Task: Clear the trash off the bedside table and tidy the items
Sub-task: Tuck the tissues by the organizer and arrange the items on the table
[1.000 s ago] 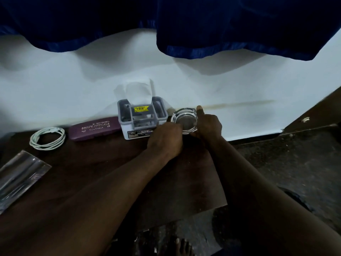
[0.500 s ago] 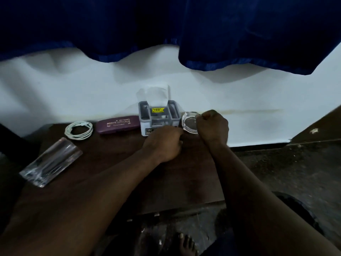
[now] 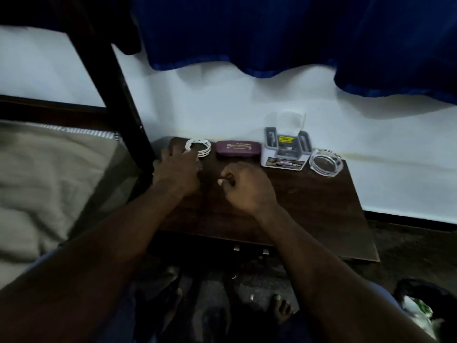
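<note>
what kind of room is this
Likely a bedroom: a bed at left, a small wooden table beside it holding a glasses case and cable, a blue curtain above.

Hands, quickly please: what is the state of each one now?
Left hand: open, fingertips at the white cable coil.
Right hand: closed, fingers curled, nothing seen in it.

Our hands have left the ashtray (image 3: 326,161), which now sits untouched at the right end of the tabletop (image 3: 309,206). Our left hand (image 3: 178,169) has gone across to the coiled white cable (image 3: 199,147), and our right hand (image 3: 247,188) has drawn back, fingers (image 3: 228,175) curled, mid-tabletop.
</note>
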`<state>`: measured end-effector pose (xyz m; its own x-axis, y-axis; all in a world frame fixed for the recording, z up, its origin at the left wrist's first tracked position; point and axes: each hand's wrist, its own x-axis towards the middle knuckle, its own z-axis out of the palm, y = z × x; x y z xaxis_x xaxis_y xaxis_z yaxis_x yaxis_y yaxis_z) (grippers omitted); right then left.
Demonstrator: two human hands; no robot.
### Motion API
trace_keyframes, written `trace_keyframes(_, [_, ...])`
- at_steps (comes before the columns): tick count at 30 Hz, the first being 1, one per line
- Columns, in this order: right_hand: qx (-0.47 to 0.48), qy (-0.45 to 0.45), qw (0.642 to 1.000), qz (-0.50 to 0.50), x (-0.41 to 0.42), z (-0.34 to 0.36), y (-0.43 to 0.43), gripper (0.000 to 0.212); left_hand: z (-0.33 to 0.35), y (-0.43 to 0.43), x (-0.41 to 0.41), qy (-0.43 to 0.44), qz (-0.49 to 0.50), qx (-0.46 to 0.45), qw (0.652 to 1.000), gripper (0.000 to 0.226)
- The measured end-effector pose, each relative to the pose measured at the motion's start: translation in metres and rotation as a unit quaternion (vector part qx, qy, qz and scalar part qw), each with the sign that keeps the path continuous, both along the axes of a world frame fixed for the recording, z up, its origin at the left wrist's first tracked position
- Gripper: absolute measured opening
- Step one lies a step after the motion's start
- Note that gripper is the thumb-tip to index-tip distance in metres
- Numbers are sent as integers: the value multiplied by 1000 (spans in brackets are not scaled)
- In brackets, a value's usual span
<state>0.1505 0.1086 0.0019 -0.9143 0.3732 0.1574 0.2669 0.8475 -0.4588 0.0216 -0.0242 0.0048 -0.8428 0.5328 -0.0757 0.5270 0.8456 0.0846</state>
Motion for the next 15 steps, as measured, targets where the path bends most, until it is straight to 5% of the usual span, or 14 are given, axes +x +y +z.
trace_keyframes(4, [6,-1,1000,31,-23,1,-26,21,-12,-33,-20,-50,37,-33,997,70])
trace_keyframes(10, [39,-8,998,50,-49,-2,-41,28,-22,-52,-46,-122,15,33,992,73])
trace_keyframes(15, [47,-11,998,51,-50,-5,-24,65,-1,-37,-50,-110,-4,100,989,61])
